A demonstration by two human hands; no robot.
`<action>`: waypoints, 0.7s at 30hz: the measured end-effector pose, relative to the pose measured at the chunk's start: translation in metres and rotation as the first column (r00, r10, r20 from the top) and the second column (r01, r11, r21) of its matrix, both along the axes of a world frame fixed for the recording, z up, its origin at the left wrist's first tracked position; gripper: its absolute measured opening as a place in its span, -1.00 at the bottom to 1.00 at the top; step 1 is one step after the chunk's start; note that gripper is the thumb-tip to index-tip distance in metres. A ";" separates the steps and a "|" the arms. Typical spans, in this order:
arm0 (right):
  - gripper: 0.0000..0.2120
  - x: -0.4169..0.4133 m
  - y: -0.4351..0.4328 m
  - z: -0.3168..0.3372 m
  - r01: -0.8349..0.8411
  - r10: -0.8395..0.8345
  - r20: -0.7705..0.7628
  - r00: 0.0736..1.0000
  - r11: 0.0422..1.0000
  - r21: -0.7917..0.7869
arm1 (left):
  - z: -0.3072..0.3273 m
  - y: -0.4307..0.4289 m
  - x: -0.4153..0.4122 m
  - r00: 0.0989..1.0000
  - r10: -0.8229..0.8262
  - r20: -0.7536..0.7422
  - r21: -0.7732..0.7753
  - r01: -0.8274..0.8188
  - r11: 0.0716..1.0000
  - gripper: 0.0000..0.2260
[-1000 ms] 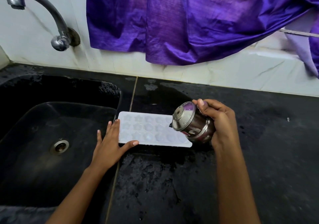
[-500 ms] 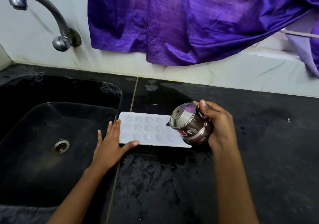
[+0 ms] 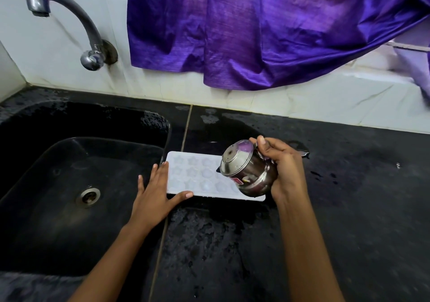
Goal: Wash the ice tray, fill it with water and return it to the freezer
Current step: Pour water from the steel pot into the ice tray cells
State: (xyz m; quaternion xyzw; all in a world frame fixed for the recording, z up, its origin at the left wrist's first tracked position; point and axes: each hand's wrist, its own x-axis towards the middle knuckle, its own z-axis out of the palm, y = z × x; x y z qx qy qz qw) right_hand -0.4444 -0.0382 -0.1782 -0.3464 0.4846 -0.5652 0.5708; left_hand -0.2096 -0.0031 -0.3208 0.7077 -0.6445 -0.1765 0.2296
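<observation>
A white ice tray (image 3: pixel 197 177) with star and round moulds lies flat on the black counter, right beside the sink. My left hand (image 3: pixel 154 193) rests spread against the tray's left end, thumb on its near edge. A small steel pot (image 3: pixel 247 172) is gripped in my right hand (image 3: pixel 282 169) and tipped steeply, mouth facing left over the tray's right part. The right end of the tray is hidden behind the pot. I cannot tell whether water is running out.
The black sink (image 3: pixel 69 185) with its drain (image 3: pixel 88 196) lies to the left, under a curved metal tap (image 3: pixel 69 22) on the white wall. A purple cloth (image 3: pixel 267 29) hangs behind. The black counter (image 3: pixel 349 208) is wet, with puddles near the tray.
The pot has tipped further over the tray and shifted slightly left and back. My left hand and the tray have stayed put.
</observation>
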 end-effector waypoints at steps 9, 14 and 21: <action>-0.96 0.009 0.001 0.000 0.001 -0.001 -0.039 0.999 1.000 -0.007 | 0.003 0.001 0.000 1.000 0.001 0.003 0.007 -0.001 1.000 0.08; -0.91 0.013 0.002 0.004 -0.012 0.011 -0.052 0.999 0.999 -0.031 | 0.003 0.000 0.000 1.000 0.008 0.007 0.010 -0.008 1.000 0.08; -0.95 0.014 0.003 0.007 -0.012 0.009 -0.065 0.998 0.999 -0.049 | 0.002 0.001 -0.001 1.000 0.004 0.002 0.012 -0.004 1.000 0.08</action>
